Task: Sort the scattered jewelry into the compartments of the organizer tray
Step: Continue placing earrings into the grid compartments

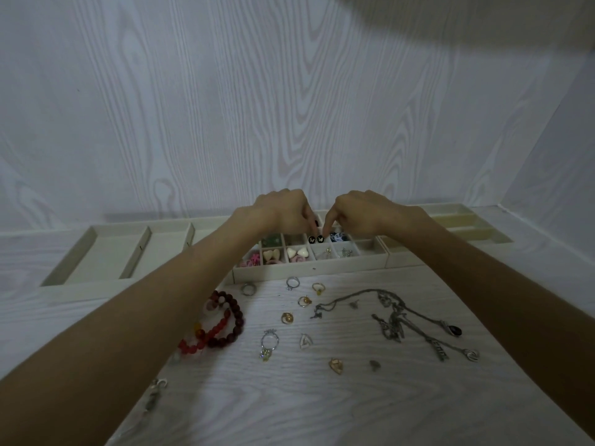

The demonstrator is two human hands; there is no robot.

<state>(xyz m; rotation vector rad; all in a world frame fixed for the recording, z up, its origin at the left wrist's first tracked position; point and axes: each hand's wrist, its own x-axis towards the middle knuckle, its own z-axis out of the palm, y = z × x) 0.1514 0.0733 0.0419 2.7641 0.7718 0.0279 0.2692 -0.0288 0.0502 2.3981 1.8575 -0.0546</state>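
Lower centre of the frame, necklaces (pixel 399 320) and rings (pixel 293 282) are lying loose, light, tangly. Past them I'm working the organizer tray (pixel 309 270): left hand (pixel 283 210) and right hand (pixel 363 210) are each pinching 1 of 2 black stud earrings (pixel 315 239) over a middle compartment. Tiny, slippery, so I'm gripping edges.

from my remote seat this looks like a home, most likely a bedroom or dressing corner. i see a pale wood-grain tabletop (pixel 322 397) set against a matching wood-grain wall panel (pixel 225 107), with a second panel closing the corner at the right. a cream organizer tray (pixel 309 272) and loose personal jewelry, such as a red beaded bracelet (pixel 225 323) and silver necklaces (pixel 399 320), point to private use. light is dim.
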